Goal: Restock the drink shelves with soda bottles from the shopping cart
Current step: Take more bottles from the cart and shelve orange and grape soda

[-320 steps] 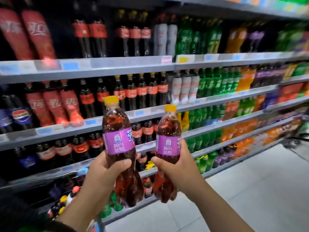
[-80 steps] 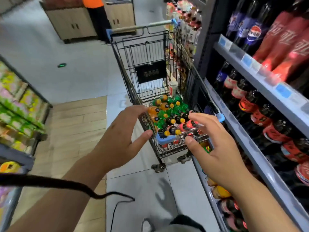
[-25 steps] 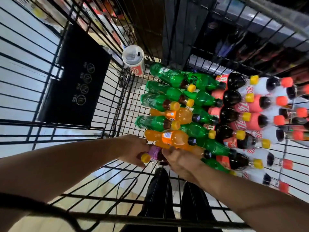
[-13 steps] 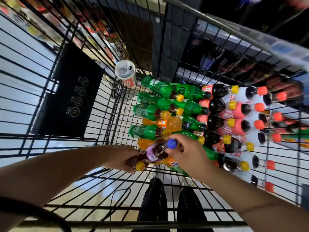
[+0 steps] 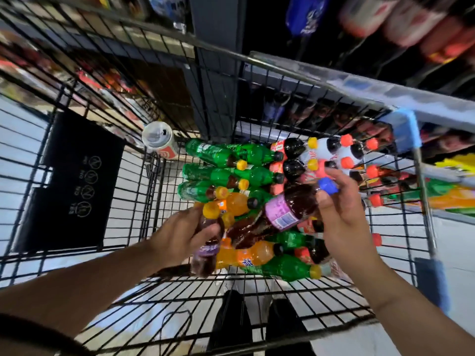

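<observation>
I look straight down into the black wire shopping cart (image 5: pixel 257 317). My left hand (image 5: pixel 180 237) grips a dark soda bottle with a purple label and yellow cap (image 5: pixel 205 249), held nearly upright above the pile. My right hand (image 5: pixel 341 214) holds a second dark purple-label bottle with a blue cap (image 5: pixel 280 214) by its neck, tilted, its base down toward the left. Beneath them lie several green bottles (image 5: pixel 218 176), orange bottles (image 5: pixel 244 256) and dark cola bottles with red and yellow caps (image 5: pixel 321 155).
A white cup with a lid (image 5: pixel 159 140) stands at the cart's far end beside a black sign panel (image 5: pixel 69 181). The drink shelves (image 5: pixel 385 93) run along the right, blurred. My dark shoes (image 5: pixel 257 322) show through the cart floor.
Both hands have lifted their purple-label bottles up out of the pile. The blue-capped bottle moved up and right with my right hand; the yellow-capped one rose in my left.
</observation>
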